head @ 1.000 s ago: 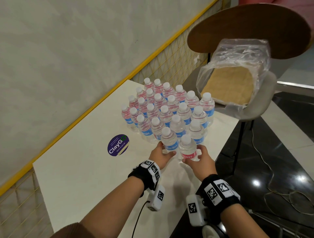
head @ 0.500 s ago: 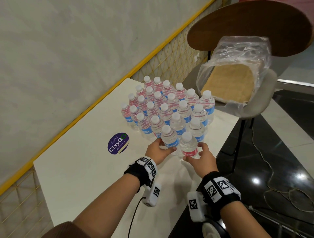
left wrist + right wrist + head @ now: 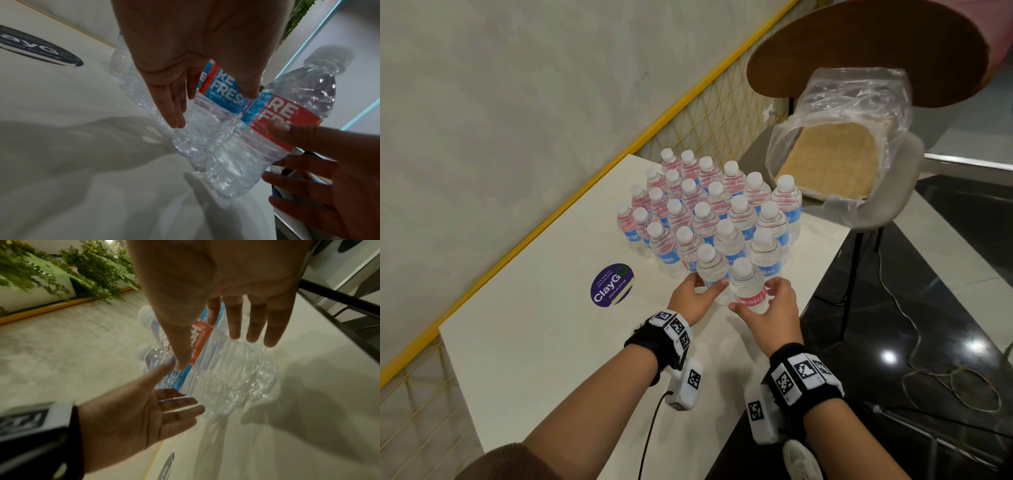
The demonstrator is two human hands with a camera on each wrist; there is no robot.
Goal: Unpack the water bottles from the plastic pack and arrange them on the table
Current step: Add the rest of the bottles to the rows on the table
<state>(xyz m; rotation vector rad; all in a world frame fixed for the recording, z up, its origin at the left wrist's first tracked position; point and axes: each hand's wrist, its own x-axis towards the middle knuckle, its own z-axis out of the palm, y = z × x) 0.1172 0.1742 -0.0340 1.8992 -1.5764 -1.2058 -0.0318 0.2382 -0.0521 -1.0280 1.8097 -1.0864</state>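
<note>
Several small water bottles (image 3: 717,205) stand packed in rows on the white table (image 3: 534,342). The two nearest bottles stand upright at the front of the group. My left hand (image 3: 700,291) flanks the blue-label bottle (image 3: 711,267) (image 3: 205,129), fingers (image 3: 172,110) straight along its side and thumb on the label. My right hand (image 3: 763,301) (image 3: 218,352) does the same with the red-label bottle (image 3: 748,287) (image 3: 246,162), thumb on the red label and straight fingers (image 3: 252,324) past its far side. The plastic pack (image 3: 839,137) lies on a chair, holding only its cardboard tray.
A round purple sticker (image 3: 612,283) lies on the table left of my hands. The table's right edge (image 3: 822,274) runs just beside the red-label bottle, with dark floor and a cable (image 3: 945,387) below. A yellow mesh rail (image 3: 688,113) borders the table's far side.
Both hands have nudged the two front bottles slightly forward against the group. The rest of the bottles have not moved.
</note>
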